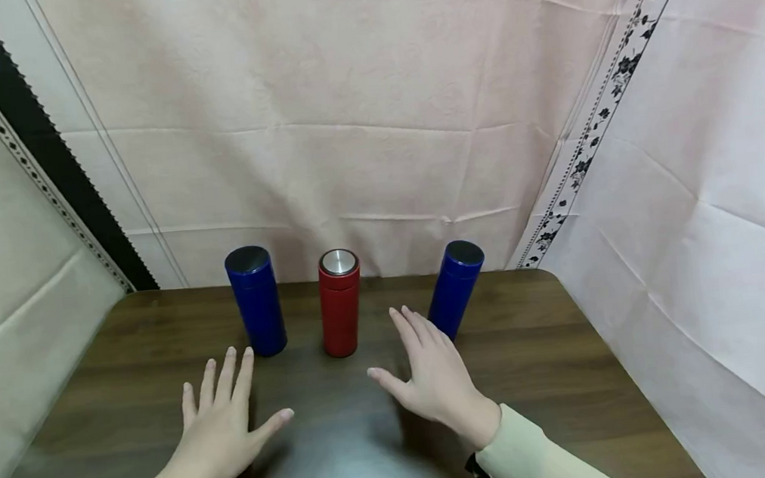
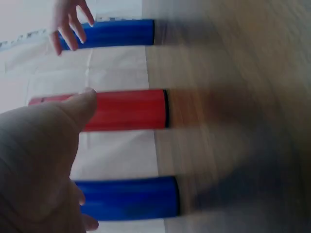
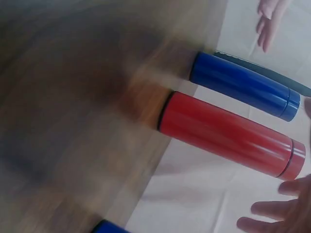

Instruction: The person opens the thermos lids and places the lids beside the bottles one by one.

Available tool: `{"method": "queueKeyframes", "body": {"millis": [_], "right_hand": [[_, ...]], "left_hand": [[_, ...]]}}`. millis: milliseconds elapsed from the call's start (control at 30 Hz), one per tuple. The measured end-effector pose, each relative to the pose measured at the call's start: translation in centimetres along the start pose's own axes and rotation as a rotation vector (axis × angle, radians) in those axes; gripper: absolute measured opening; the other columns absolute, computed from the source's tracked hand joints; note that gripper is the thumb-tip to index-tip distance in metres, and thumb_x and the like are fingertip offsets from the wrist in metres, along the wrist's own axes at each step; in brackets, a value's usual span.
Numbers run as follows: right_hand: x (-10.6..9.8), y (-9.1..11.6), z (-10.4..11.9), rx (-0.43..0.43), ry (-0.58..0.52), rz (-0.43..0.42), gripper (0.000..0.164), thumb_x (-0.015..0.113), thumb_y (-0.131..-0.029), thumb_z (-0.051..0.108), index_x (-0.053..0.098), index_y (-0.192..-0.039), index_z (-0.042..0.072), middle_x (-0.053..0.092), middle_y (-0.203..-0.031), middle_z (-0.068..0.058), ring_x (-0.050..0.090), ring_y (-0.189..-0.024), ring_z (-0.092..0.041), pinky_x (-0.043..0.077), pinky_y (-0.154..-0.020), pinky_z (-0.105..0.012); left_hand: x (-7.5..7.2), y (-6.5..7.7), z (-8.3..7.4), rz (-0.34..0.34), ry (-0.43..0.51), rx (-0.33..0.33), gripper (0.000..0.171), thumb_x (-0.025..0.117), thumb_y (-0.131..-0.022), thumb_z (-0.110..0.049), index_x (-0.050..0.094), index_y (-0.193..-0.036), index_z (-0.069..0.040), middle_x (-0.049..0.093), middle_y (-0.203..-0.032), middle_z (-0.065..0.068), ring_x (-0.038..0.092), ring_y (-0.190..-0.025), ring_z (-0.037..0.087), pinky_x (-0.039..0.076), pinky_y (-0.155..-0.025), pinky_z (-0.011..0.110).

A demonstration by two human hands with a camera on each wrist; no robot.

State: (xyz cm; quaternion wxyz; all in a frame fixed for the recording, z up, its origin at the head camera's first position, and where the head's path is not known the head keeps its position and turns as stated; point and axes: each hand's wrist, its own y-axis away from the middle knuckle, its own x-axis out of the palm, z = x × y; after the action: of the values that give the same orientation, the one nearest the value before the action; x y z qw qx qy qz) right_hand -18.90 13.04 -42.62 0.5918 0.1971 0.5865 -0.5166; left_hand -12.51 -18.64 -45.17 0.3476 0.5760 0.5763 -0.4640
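Observation:
Three upright thermos flasks stand in a row on the table. At the left is a blue flask (image 1: pixel 256 303) with a black-topped lid; in the middle, a red flask (image 1: pixel 341 307) with a silver-topped lid; at the right, another blue flask (image 1: pixel 456 287). My left hand (image 1: pixel 218 432), fingers spread, hovers in front of the left blue flask and holds nothing. My right hand (image 1: pixel 433 375), also holding nothing, extends its fingers near the right blue flask and hides part of its base. The left wrist view shows the red flask (image 2: pixel 129 110) beyond my left thumb.
The dark wooden table (image 1: pixel 333 456) ends at a pale cloth backdrop (image 1: pixel 318 123) just behind the flasks. More cloth hangs at both sides, the right one (image 1: pixel 717 240) beside a floral border. A black strip (image 1: pixel 53 146) runs down the left corner.

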Motion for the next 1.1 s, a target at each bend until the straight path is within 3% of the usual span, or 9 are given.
{"method": "queueKeyframes", "body": {"millis": [300, 500, 600, 733, 933, 1100], "right_hand": [[-1.6, -3.5, 2.5, 0.038, -0.460, -0.126, 0.071, 0.056, -0.089, 0.061, 0.033, -0.148, 0.028, 0.046, -0.141, 0.008, 0.047, -0.125, -0.013, 0.045, -0.098, -0.040], [-2.5, -6.4, 4.8, 0.011, -0.732, -0.163, 0.064, 0.060, -0.091, 0.051, 0.040, -0.142, 0.017, 0.056, -0.129, -0.002, 0.056, -0.111, -0.015, 0.052, -0.088, -0.038], [-2.7, -7.4, 6.1, -0.021, -0.785, -0.155, 0.066, 0.061, -0.091, 0.048, 0.039, -0.142, 0.012, 0.055, -0.127, -0.006, 0.058, -0.108, -0.022, 0.053, -0.085, -0.039], [-2.9, -8.6, 7.9, -0.029, -0.810, -0.122, 0.067, 0.061, -0.089, 0.051, 0.038, -0.143, 0.018, 0.054, -0.127, -0.006, 0.059, -0.104, -0.021, 0.054, -0.085, -0.035], [-2.4, -10.1, 10.5, -0.020, -0.827, -0.075, 0.070, 0.062, -0.086, 0.058, 0.037, -0.143, 0.025, 0.052, -0.128, 0.004, 0.058, -0.106, -0.015, 0.054, -0.084, -0.035], [-0.9, -11.1, 12.3, -0.078, -0.841, -0.020, 0.076, 0.062, -0.087, 0.056, 0.032, -0.146, 0.020, 0.052, -0.133, -0.001, 0.055, -0.115, -0.014, 0.052, -0.088, -0.031]], "left_hand": [[-0.7, -1.8, 2.4, 0.028, 0.198, 0.019, 0.112, 0.051, -0.082, -0.074, -0.006, -0.155, -0.011, 0.005, -0.158, 0.023, 0.004, -0.140, 0.051, 0.003, -0.104, 0.072], [-1.2, -3.1, 3.3, 0.052, 0.350, -0.005, 0.112, 0.060, -0.084, -0.066, -0.006, -0.154, -0.009, 0.007, -0.156, 0.028, 0.012, -0.139, 0.051, 0.018, -0.102, 0.072], [-1.5, -3.8, 3.6, 0.068, 0.398, -0.028, 0.113, 0.061, -0.083, -0.065, -0.007, -0.154, -0.008, 0.007, -0.156, 0.029, 0.015, -0.138, 0.051, 0.022, -0.102, 0.070], [-1.7, -4.6, 3.8, 0.062, 0.436, -0.046, 0.114, 0.063, -0.084, -0.062, -0.008, -0.154, -0.006, 0.005, -0.156, 0.029, 0.014, -0.139, 0.051, 0.022, -0.102, 0.070], [-1.1, -6.2, 3.8, 0.009, 0.510, -0.040, 0.111, 0.066, -0.085, -0.056, -0.005, -0.154, -0.006, 0.010, -0.155, 0.029, 0.017, -0.139, 0.048, 0.025, -0.103, 0.068], [-0.4, -7.1, 4.0, -0.044, 0.592, -0.007, 0.104, 0.070, -0.087, -0.045, 0.000, -0.155, -0.010, 0.015, -0.155, 0.026, 0.023, -0.138, 0.047, 0.030, -0.102, 0.066]]}}
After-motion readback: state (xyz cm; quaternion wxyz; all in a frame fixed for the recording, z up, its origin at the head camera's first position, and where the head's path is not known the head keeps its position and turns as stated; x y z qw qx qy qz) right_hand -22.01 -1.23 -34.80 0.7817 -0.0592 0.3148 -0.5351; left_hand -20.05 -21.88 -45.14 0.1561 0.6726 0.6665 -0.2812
